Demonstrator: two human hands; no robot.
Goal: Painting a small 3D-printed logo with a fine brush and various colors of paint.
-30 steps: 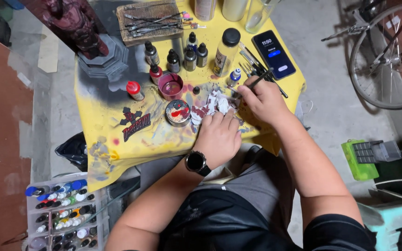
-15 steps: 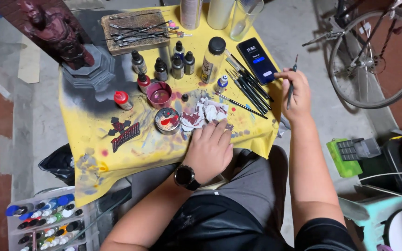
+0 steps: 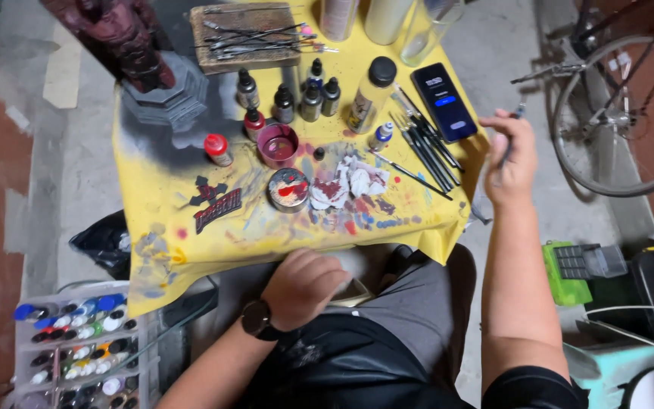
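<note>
My right hand (image 3: 510, 155) is raised off the right edge of the yellow-covered table (image 3: 191, 242), gripping a thin dark paintbrush (image 3: 512, 136) upright. My left hand (image 3: 302, 285) rests curled near my lap, just below the table's front edge, a black watch (image 3: 256, 319) on its wrist; I cannot see anything in it. On the table lie a round tin with red paint (image 3: 288, 188), stained white paper (image 3: 348, 182), a pink cup (image 3: 278, 145), several small paint bottles (image 3: 289, 98), a row of brushes (image 3: 421, 144) and a phone (image 3: 443, 101).
A dark red statue on a grey base (image 3: 153, 76) stands at the table's back left, beside a wooden block with tools (image 3: 245, 38). A clear box of paint bottles (image 3: 77, 348) sits on the floor at lower left. A bicycle wheel (image 3: 622, 113) and a green calculator (image 3: 569, 269) are to the right.
My right hand has moved from the stained paper out past the table's right edge with the brush. My left hand has drawn back off the table toward my lap.
</note>
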